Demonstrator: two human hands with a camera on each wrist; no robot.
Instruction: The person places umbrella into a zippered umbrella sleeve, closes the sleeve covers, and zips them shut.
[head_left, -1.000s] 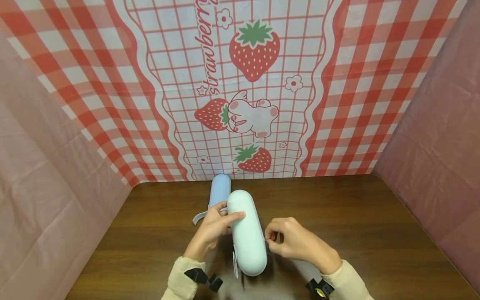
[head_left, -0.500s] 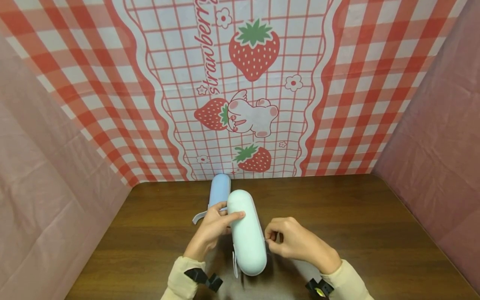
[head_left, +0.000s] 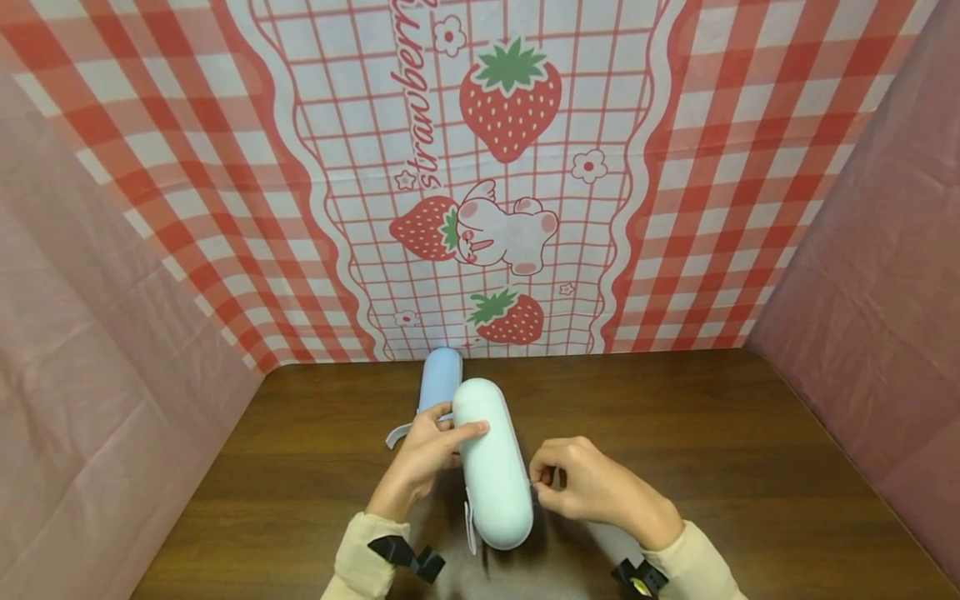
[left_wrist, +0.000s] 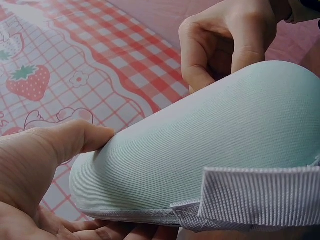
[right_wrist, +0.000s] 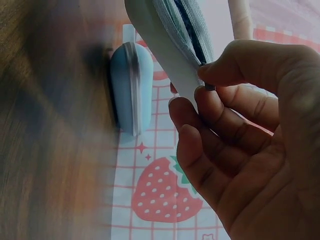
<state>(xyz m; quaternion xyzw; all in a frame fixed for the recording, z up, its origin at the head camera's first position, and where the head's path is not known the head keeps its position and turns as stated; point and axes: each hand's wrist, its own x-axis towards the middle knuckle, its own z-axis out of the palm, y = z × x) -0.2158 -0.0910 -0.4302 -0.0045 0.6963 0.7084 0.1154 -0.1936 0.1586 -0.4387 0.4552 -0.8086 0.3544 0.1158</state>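
Observation:
A mint-green zippered case (head_left: 492, 467), long with rounded ends, is held tilted above the table by my left hand (head_left: 424, 454). The left thumb lies on its upper face and the fingers go underneath, as the left wrist view shows. My right hand (head_left: 588, 479) is at the case's right side. In the right wrist view its thumb and forefinger pinch the small zipper pull (right_wrist: 209, 86), and the zipper (right_wrist: 182, 30) is parted on one side of the pull. A pale woven strap (left_wrist: 260, 197) is attached at the case's other side.
A light blue case (head_left: 440, 382) with a pale strap (head_left: 398, 435) lies behind the left hand, near the back of the wooden table (head_left: 660, 417). A strawberry-print checked cloth (head_left: 517, 208) rises behind, with pink cloth (head_left: 862, 275) at the sides.
Hardly anything differs. The mint-green case has shifted very slightly upward in the head view, while both hands keep their hold.

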